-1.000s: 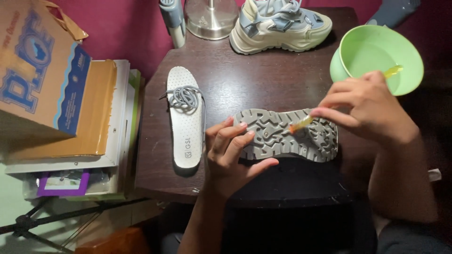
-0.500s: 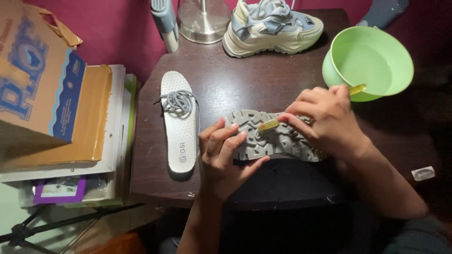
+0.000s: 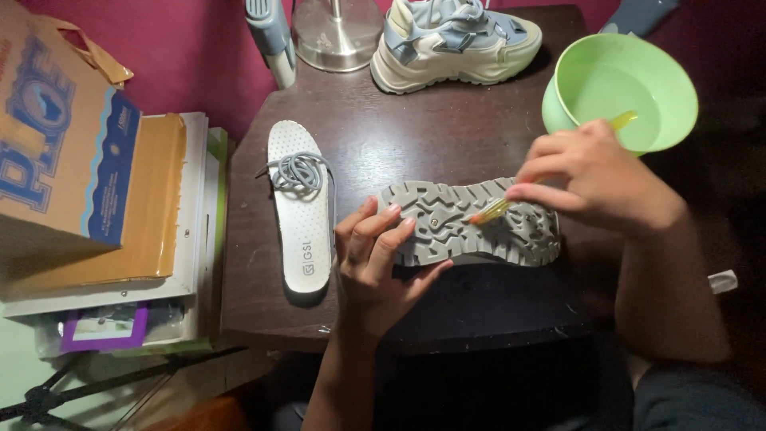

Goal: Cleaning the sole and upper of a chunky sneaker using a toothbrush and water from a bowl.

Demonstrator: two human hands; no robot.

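Shoe sole-up, upper hidden | left hand grips toe | right hand clasps toothbrush, handle mostly hidden

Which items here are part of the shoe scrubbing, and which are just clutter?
In use:
left hand
upturned shoe
right hand
yellow brush
green bowl

Lying about:
insole
grey lace
other shoe
lamp base
cardboard box
stacked books
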